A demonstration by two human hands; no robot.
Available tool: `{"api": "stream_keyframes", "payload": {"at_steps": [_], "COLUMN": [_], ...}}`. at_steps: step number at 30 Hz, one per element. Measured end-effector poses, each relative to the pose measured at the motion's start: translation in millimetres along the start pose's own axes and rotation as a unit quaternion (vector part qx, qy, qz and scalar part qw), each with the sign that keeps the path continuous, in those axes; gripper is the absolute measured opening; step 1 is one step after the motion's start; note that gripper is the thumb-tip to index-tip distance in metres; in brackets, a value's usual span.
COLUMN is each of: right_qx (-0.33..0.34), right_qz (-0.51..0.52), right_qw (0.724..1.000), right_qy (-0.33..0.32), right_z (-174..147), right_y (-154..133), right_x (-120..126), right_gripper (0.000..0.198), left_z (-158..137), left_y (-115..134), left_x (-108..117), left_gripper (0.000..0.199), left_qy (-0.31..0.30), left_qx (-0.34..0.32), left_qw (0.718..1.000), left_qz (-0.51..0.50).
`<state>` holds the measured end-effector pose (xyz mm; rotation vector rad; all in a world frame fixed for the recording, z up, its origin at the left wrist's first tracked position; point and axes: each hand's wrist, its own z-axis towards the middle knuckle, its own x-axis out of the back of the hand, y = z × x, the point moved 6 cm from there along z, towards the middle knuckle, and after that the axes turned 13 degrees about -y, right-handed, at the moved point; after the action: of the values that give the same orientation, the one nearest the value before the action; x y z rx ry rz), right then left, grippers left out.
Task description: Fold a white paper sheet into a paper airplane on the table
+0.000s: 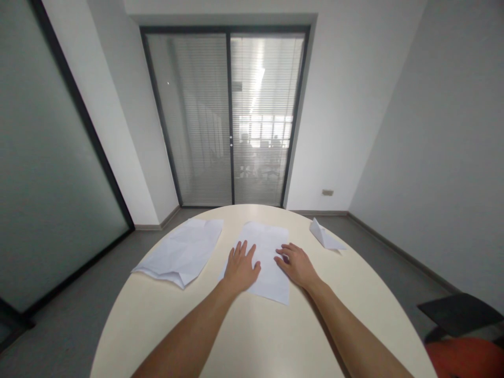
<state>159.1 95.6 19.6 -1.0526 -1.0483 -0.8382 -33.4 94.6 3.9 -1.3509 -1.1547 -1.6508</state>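
Observation:
A white sheet of paper lies flat on the round table in front of me. My left hand rests on its left part, palm down with the fingers spread. At the sheet's right edge is my right hand, its fingers loosely bent and apart, the fingertips over the paper. I see nothing held in either hand. Whether the right fingertips press on the sheet, I cannot tell.
Creased white paper lies on the table's left side. A folded white paper piece stands near the right rim of the cream table. A chair with a red seat is at the lower right. Glass doors are behind.

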Motion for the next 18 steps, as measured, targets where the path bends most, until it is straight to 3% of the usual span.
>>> {"api": "stream_keyframes", "payload": {"at_steps": [18], "right_qx": [0.049], "right_qz": [0.051], "right_qw": [0.997], "right_qy": [0.022], "right_z": [-4.9], "right_y": [-21.6], "right_x": [21.4], "right_gripper": [0.032], "left_z": [-0.9], "left_y": [4.2], "left_x": [7.5], "left_gripper": [0.063], "left_qy": [0.038], "left_qx": [-0.019], "left_qw": [0.999], "left_qz": [0.009]}}
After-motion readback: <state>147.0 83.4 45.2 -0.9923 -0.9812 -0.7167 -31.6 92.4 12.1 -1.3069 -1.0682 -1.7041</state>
